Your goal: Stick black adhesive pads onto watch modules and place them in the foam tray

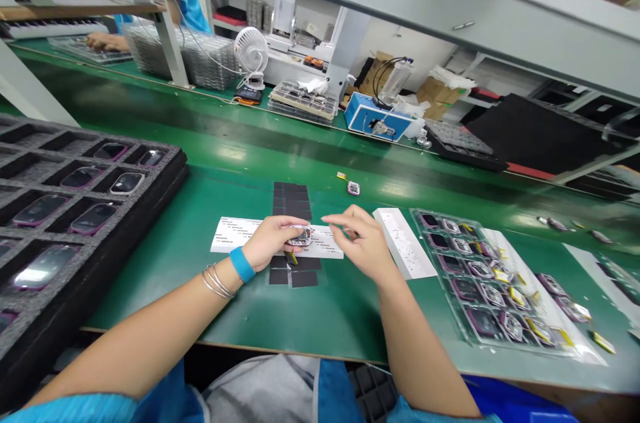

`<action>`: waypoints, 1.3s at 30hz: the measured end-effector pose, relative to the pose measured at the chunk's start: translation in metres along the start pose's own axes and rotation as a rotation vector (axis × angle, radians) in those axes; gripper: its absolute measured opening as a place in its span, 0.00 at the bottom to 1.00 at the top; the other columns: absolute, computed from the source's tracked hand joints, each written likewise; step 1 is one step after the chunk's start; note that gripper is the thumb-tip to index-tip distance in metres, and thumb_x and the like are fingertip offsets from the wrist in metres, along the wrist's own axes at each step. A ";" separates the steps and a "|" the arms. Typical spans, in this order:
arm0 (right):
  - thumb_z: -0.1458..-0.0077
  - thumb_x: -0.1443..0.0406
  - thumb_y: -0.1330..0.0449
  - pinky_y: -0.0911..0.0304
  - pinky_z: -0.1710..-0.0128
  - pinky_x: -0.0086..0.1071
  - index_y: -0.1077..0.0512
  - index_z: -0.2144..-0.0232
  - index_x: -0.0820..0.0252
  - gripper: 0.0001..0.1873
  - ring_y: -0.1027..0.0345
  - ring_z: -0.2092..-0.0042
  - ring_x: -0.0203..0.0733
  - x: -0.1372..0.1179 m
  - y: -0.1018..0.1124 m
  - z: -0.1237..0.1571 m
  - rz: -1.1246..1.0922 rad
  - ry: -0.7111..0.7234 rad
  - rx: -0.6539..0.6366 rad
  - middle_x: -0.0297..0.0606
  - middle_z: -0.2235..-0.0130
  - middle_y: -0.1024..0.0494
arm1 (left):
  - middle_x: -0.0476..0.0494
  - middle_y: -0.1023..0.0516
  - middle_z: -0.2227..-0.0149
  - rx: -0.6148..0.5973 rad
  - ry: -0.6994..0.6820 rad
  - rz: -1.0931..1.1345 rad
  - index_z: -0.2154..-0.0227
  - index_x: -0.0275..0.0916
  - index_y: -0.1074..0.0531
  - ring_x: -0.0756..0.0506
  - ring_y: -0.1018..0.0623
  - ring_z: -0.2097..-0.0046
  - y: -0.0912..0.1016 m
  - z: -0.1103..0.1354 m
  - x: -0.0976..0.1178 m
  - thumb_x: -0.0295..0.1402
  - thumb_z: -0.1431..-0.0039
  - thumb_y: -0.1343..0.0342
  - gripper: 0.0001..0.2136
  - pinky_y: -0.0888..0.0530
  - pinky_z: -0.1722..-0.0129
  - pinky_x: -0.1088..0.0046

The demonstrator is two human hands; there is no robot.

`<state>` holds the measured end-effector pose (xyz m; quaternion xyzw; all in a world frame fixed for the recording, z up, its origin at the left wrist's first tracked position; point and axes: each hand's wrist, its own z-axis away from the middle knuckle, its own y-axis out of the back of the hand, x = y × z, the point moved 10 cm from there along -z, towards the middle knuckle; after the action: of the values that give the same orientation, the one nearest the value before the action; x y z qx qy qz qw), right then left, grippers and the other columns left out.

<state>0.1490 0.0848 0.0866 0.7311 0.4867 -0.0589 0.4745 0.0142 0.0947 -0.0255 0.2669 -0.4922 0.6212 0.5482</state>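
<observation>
My left hand (273, 239) is closed around a small watch case (301, 236), its inner electronics facing up. A small yellow battery (291, 258) hangs just below it. To the right, my right hand (363, 239) is raised with thumb and index finger apart, pointing at the watch case without touching it; I see nothing between them. Beneath both hands lies a printed white strip (235, 234), crossing a sheet of black rectangular pieces (291, 199). Beyond the hands, another opened watch case (353, 188) rests on the green table with its battery beside it.
A black foam tray (173, 176) with watch cases stands at left. On the right are a white box-like piece (405, 243) with specks and a clear plastic tray (453, 326) of opened watches. A fan (251, 53) and blue device (377, 117) stand behind; a co-worker's hand (107, 42) shows far left.
</observation>
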 end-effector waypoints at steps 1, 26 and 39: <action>0.46 0.72 0.46 0.39 0.73 0.28 0.24 0.62 0.53 0.14 0.38 0.72 0.34 -0.003 -0.006 0.000 0.019 0.045 -0.043 0.34 0.70 0.33 | 0.41 0.21 0.69 -0.007 -0.004 0.001 0.65 0.32 0.24 0.48 0.21 0.71 0.000 0.000 0.000 0.26 0.52 0.39 0.09 0.23 0.73 0.76; 0.42 0.71 0.47 0.37 0.67 0.31 0.24 0.62 0.53 0.13 0.36 0.66 0.36 -0.024 -0.028 0.004 0.105 0.337 -0.117 0.36 0.64 0.22 | 0.45 0.25 0.76 -0.105 -0.003 -0.096 0.71 0.32 0.25 0.50 0.25 0.75 -0.009 0.001 -0.001 0.30 0.59 0.37 0.10 0.28 0.82 0.80; 0.40 0.67 0.48 0.36 0.64 0.31 0.26 0.64 0.56 0.10 0.34 0.63 0.39 -0.011 -0.034 0.003 0.318 0.229 -0.107 0.38 0.64 0.23 | 0.44 0.21 0.69 -0.061 -0.012 -0.029 0.65 0.33 0.23 0.47 0.21 0.68 -0.005 0.001 0.000 0.27 0.57 0.37 0.12 0.23 0.67 0.71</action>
<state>0.1180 0.0784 0.0691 0.7744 0.4185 0.1260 0.4574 0.0188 0.0932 -0.0230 0.2610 -0.5104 0.5964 0.5619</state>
